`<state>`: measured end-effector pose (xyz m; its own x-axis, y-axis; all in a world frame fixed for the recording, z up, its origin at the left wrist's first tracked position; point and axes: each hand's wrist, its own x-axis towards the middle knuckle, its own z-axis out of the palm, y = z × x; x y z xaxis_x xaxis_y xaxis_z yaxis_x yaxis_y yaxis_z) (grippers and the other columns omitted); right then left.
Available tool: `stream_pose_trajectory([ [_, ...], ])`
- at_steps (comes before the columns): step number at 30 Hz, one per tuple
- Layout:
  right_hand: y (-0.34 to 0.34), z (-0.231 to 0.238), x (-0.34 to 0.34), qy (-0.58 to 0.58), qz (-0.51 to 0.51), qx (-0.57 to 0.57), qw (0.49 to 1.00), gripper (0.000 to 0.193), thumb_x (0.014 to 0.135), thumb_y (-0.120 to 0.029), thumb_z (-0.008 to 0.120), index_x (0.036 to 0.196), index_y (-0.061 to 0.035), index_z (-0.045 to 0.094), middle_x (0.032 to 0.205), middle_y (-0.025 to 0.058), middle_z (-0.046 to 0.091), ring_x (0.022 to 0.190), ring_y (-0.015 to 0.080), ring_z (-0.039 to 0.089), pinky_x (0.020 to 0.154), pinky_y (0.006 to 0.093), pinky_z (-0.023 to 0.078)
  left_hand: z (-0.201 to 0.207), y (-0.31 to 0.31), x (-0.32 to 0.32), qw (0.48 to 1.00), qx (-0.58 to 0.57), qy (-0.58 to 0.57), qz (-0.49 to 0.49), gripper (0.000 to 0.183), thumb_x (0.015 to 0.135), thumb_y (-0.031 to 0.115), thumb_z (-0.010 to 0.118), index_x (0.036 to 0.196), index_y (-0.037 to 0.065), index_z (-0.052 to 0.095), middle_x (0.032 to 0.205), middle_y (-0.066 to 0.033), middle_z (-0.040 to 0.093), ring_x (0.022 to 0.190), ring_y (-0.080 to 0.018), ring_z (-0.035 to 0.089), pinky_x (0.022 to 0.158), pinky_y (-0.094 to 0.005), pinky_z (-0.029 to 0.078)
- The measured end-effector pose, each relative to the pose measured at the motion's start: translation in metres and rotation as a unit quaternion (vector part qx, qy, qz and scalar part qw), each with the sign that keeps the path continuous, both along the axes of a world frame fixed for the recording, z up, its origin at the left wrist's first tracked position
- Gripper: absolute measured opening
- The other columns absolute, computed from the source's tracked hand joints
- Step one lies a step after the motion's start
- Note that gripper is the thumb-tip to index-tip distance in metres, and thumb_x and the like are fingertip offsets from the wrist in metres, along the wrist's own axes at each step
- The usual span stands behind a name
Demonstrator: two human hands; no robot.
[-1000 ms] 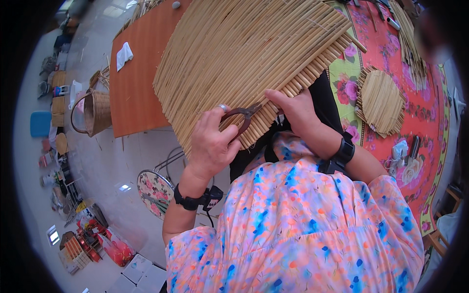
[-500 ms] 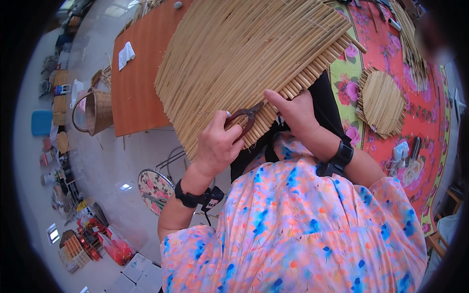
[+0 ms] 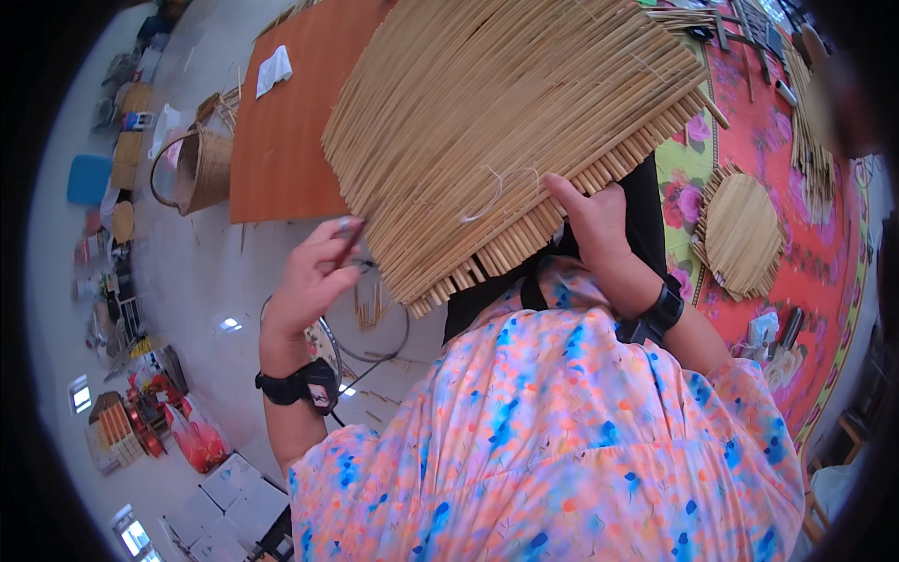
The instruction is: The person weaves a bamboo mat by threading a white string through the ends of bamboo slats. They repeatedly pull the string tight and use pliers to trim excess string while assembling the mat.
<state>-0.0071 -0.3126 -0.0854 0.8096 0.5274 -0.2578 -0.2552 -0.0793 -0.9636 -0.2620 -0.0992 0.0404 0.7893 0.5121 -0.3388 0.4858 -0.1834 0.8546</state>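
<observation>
A large panel of straw-coloured reed sticks (image 3: 506, 122), bound side by side, slants across my lap with short stick ends jutting along its near edge. My right hand (image 3: 599, 223) grips that near edge, thumb on top and fingers underneath, partly hidden. Off the panel's left corner, my left hand (image 3: 314, 276) is closed around dark, rusty scissors (image 3: 348, 242), seen nearly edge-on. A loose white thread (image 3: 496, 187) curls on the panel close to my right thumb.
An orange-brown wooden table (image 3: 281, 150) bears a white cloth (image 3: 274, 71). Left of it stands a wicker basket (image 3: 202, 167). On the right, a floral-covered table (image 3: 740, 122) carries a small round reed piece (image 3: 742, 232) and a reed bundle (image 3: 811, 140). Another person's blurred hand (image 3: 833, 89) shows there.
My left hand has drawn the scissors left, off the panel's near edge. The white thread now lies loose on top. The panel and my right hand have shifted slightly right in view.
</observation>
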Motion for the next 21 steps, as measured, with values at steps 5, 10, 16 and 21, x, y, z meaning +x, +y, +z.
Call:
stream_pose_trajectory([
  [5,-0.006,-0.009,0.006,0.01,-0.016,-0.017,1.0,0.034,0.079,-0.022,0.082,0.097,0.0038,0.07,0.089,0.0055,0.071,0.076,0.0126,0.064,0.067,0.029,0.05,-0.057,0.04,-0.136,0.912,0.104,0.216,0.333,0.019,0.088,0.017,0.065,0.086,-0.002,0.065,0.082,-0.0005,0.064,0.071,-0.0147,0.058,0.061,-0.0284,0.046],
  [10,-0.003,-0.003,0.001,0.095,-0.024,0.007,0.995,0.036,0.081,-0.022,0.081,0.108,-0.0014,0.068,0.099,0.0039,0.069,0.086,0.0119,0.065,0.065,0.0294,0.049,-0.168,0.035,-0.279,0.763,0.507,0.307,0.26,0.035,0.091,0.035,0.063,0.084,0.001,0.069,0.07,-0.0202,0.063,0.07,-0.0397,0.063,0.07,-0.0461,0.05],
  [16,-0.009,-0.001,0.004,0.087,0.0,-0.032,0.996,0.037,0.082,-0.025,0.081,0.107,-0.0018,0.068,0.097,0.0035,0.069,0.084,0.0129,0.065,0.065,0.0282,0.049,-0.201,0.011,-0.255,0.672,0.55,0.34,0.361,0.057,0.093,0.051,0.056,0.079,-0.002,0.07,0.075,-0.0263,0.064,0.083,-0.0435,0.065,0.08,-0.05,0.05],
  [21,-0.002,-0.004,-0.006,0.104,-0.025,0.015,0.994,0.038,0.078,-0.026,0.083,0.101,-0.0009,0.067,0.089,0.0025,0.067,0.073,0.012,0.061,0.06,0.0291,0.048,-0.169,0.012,-0.216,0.717,0.372,0.459,0.37,0.066,0.093,0.057,0.052,0.13,0.002,0.058,0.123,-0.0324,0.059,0.116,-0.0461,0.055,0.1,-0.0525,0.044],
])
